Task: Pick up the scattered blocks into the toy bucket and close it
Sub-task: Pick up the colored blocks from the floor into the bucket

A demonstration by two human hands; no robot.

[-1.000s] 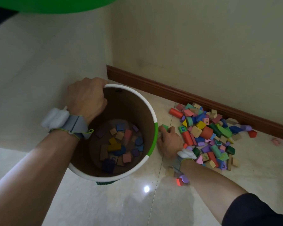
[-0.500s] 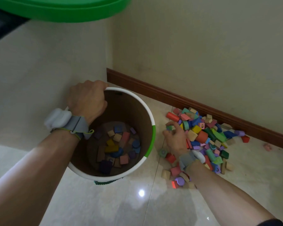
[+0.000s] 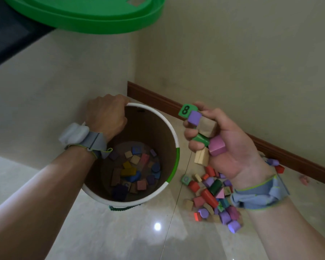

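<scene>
Blocks (image 3: 213, 196) lie scattered on the pale tiled floor (image 3: 120, 231) beneath the person's right wrist, a loose heap of red, purple, green, pink and plain wood pieces running back toward the brown skirting board (image 3: 298, 156). Just left of that heap, the toy bucket (image 3: 174, 139) stands upright, its long axis vertical and its open mouth facing straight up at the camera; more blocks cover its brown floor. The left hand (image 3: 106, 117) is clamped over the bucket's white rim on the far left side, fingers curled inside the wall, a grey wristband (image 3: 83, 136) behind it. The right hand (image 3: 225, 145) hangs in the air just right of the rim, palm turned toward the bucket, closed around a fistful of blocks: a green cube marked 8 (image 3: 187, 110) at the top of the grip, a purple cube (image 3: 194, 118) touching it below, a plain wooden block (image 3: 207, 126) against the palm, a dark green cylinder (image 3: 202, 139) under the curled fingers, a pink cube (image 3: 217, 146) near the heel of the hand, and a pale wooden block (image 3: 202, 156) jutting out at the bottom. Beyond both hands, cream walls meet in a corner, and a green lid (image 3: 92, 14) with cut-out shapes fills the top left of the frame.
</scene>
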